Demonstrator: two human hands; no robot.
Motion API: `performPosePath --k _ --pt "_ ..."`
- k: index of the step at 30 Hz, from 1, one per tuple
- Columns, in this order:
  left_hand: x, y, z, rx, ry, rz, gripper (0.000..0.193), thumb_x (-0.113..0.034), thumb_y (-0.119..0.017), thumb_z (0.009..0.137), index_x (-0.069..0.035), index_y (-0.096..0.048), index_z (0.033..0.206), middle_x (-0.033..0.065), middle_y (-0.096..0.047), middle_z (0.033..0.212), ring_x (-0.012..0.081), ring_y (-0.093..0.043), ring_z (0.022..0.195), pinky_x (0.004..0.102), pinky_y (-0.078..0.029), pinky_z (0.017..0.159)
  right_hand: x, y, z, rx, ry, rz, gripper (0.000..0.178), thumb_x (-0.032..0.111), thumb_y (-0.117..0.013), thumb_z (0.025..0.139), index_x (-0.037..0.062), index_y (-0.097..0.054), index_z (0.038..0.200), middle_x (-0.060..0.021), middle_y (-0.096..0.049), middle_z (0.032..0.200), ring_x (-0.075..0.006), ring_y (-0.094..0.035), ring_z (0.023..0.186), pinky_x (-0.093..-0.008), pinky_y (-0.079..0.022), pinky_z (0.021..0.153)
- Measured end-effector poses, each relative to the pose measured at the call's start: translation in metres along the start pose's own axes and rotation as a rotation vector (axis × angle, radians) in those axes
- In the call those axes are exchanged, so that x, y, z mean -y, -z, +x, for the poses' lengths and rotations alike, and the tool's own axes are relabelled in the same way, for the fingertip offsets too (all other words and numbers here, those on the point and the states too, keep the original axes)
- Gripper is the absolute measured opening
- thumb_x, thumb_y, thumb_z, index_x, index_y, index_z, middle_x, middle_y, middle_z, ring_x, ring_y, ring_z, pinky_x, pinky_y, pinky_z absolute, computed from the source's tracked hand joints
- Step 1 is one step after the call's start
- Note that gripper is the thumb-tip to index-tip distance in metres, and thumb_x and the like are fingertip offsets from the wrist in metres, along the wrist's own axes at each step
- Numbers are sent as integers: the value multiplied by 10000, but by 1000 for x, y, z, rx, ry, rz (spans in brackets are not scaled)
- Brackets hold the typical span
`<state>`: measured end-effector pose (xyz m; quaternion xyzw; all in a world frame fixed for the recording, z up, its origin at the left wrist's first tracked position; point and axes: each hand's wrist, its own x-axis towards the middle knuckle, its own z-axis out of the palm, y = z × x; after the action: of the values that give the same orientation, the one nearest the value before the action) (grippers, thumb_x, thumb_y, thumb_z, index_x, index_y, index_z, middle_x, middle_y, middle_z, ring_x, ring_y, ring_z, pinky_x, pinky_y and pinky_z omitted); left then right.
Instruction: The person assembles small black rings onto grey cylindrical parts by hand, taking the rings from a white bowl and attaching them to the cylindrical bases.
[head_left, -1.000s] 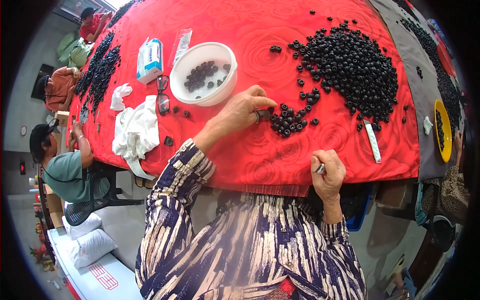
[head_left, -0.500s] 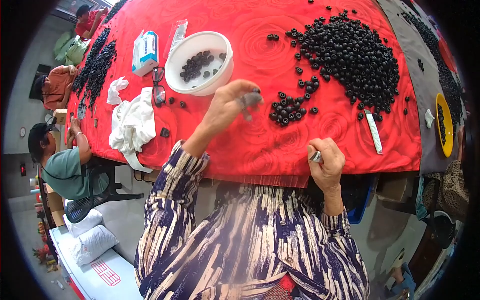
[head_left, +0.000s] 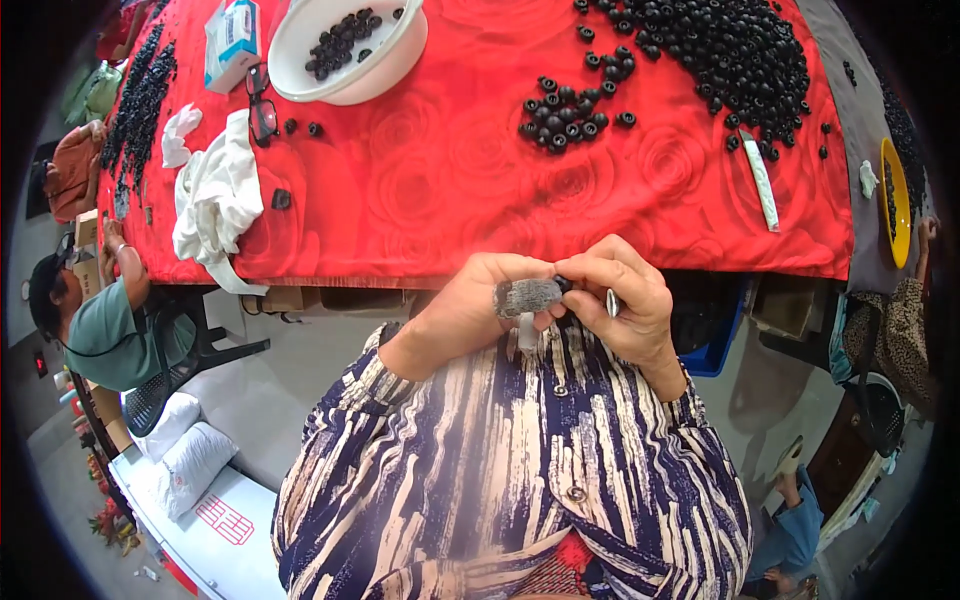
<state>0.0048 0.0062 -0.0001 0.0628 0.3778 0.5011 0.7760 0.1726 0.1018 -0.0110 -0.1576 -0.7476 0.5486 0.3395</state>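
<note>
My left hand (head_left: 460, 305) and my right hand (head_left: 625, 300) meet just in front of the table's near edge. A grey knitted finger sleeve (head_left: 527, 297) covers one finger of my left hand, with a pale strip hanging below it. Pinched in my left fingertips is a small black round piece (head_left: 563, 285), mostly hidden, and my right fingertips touch it. Out of my right fist pokes the silvery end of a small tool (head_left: 612, 303); its kind cannot be made out. Nearest to my hands on the table lies a small cluster of black ring-like pieces (head_left: 565, 118).
A large heap of black pieces (head_left: 740, 65) covers the far right of the red tablecloth (head_left: 450, 200), with a white tube (head_left: 760, 185) beside it. A white bowl (head_left: 385, 75), tissue pack (head_left: 232, 45), glasses (head_left: 262, 105) and white cloth (head_left: 220, 195) are left. Another person (head_left: 110, 310) sits left.
My left hand has come down and right from over the table, and my right hand has moved slightly left to meet it. The whole view has shifted, so the table sits higher.
</note>
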Motion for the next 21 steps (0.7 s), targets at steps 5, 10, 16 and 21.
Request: performPosePath --k 5,10,16,21 --pt "9 0 1 -17 31 -43 198 -78 -586 884 14 -618 1055 60 -641 827 84 -580 672 203 -479 612 2 -6 -12 -73 17 -85 322 -91 -686 690 -10 -647 999 -87 -601 816 -110 -550 635 -213 -423 541" --pt "8 -1 -4 40 19 13 195 -67 -584 884 -3 -618 1065 52 -635 827 74 -586 694 193 -478 613 4 -7 -15 -91 95 -102 309 -91 -697 672 -20 -647 967 -95 -613 809 -140 -570 645 -240 -435 552" --pt "9 -13 -15 -4 -177 256 215 -30 -602 865 13 -610 1075 51 -619 918 89 -595 788 207 -487 688 15 -3 -16 -107 91 -165 337 -57 -733 646 -13 -627 963 -93 -589 780 -178 -568 622 -280 -442 537" --pt "14 -10 -11 -54 -374 486 253 -2 -648 817 36 -604 1063 63 -600 969 116 -590 875 238 -486 765 23 6 -24 -81 -313 155 339 136 -671 773 -9 -541 1050 -97 -546 818 -171 -537 671 -275 -424 597"
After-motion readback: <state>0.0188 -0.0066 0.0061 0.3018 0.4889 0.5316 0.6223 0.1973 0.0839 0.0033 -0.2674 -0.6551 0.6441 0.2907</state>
